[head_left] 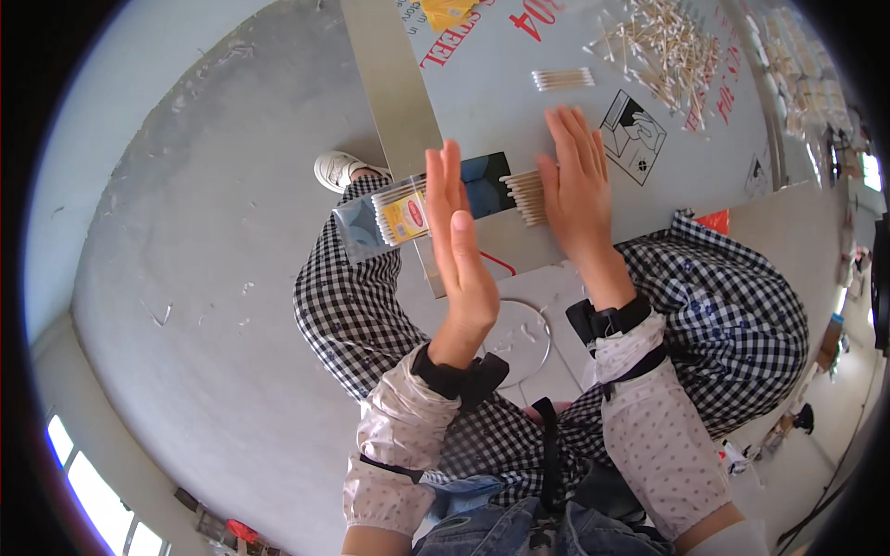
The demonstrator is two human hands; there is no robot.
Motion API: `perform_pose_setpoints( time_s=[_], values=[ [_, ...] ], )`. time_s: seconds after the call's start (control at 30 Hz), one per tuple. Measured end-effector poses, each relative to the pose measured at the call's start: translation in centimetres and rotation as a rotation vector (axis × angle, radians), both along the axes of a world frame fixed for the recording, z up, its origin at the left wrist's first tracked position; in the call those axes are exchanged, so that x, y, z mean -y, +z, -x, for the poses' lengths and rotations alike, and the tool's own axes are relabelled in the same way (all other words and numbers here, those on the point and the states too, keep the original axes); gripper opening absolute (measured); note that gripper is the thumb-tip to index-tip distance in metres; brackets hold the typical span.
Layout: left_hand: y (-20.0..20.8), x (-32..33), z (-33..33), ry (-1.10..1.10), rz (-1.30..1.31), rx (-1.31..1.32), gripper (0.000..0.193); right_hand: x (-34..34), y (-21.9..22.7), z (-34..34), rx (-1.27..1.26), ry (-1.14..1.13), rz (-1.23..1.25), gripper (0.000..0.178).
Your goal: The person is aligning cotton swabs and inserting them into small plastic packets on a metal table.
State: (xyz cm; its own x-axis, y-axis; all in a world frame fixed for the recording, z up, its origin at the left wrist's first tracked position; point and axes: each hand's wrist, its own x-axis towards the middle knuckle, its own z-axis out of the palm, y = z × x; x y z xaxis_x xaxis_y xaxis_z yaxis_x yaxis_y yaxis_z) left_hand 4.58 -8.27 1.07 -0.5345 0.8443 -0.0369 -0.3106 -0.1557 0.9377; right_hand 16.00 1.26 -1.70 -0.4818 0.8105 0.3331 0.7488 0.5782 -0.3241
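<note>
Left hand [459, 250] stands on edge, fingers straight and together, palm facing right; grip is wide, nothing clamped in it. A clear plastic pouch [385, 221] of cotton swabs with a yellow-and-red label sits just left of it, against the back of the fingers; cannot tell if it is pinned there or just lying on the checked-trouser knee.

Right hand [577, 190] lies flat, palm down, fingers spread slightly, grip also wide. Its thumb side touches a loose bundle of cotton swabs [526, 195] at the near edge of the worktop [519, 111]. The bundle sits between the two hands, next to a dark blue card [484, 181].

Handling judgement: swabs are very light, thin wooden sticks, stiff lengthwise but easy to snap, and they roll and scatter at a touch. Best taken as a squared bundle, pinched across the middle of the sticks with both palms tamping the ends flush, not by the soft tips. The pouch is slick, floppy film; hold by its edge or open mouth.

Far side of the worktop: a small aligned row of swabs [562, 79] and a big loose heap [658, 42] to the right. White shoe [336, 169] on the grey floor at left.
</note>
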Motion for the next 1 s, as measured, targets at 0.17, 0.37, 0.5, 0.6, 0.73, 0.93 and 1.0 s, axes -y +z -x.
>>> perform_pose_setpoints(
  time_s=[0.17,0.37,0.5,0.6,0.73,0.93,1.0],
  values=[
    [0.4,-1.8,-1.6,-0.016,0.010,0.143,0.072,0.1,-0.3,1.1,0.027,-0.014,-0.001,0.043],
    [-0.3,-2.2,-2.3,-0.048,-0.042,0.116,0.068,0.1,-0.3,2.3,0.005,0.023,0.007,0.043],
    [-1.2,-1.9,-2.0,0.152,-0.070,0.130,0.064,-0.3,-0.5,2.6,-0.010,0.038,-0.009,0.042],
    [-1.3,-0.2,-2.0,0.261,-0.074,-0.107,0.036,-0.3,-0.8,2.6,-0.039,0.048,-0.001,0.041],
    [-0.3,3.2,-2.5,-0.149,-0.002,-0.358,0.015,-0.9,-1.4,1.8,-0.035,0.052,-0.004,0.041],
    [-0.7,1.2,-0.2,-0.058,0.140,-0.846,0.028,-0.7,-1.2,2.3,-0.033,0.048,0.011,0.042],
    [-0.9,-0.3,0.9,-0.033,0.191,-0.894,0.026,-0.6,-1.1,2.3,-0.018,0.036,0.005,0.042]
  ],
)
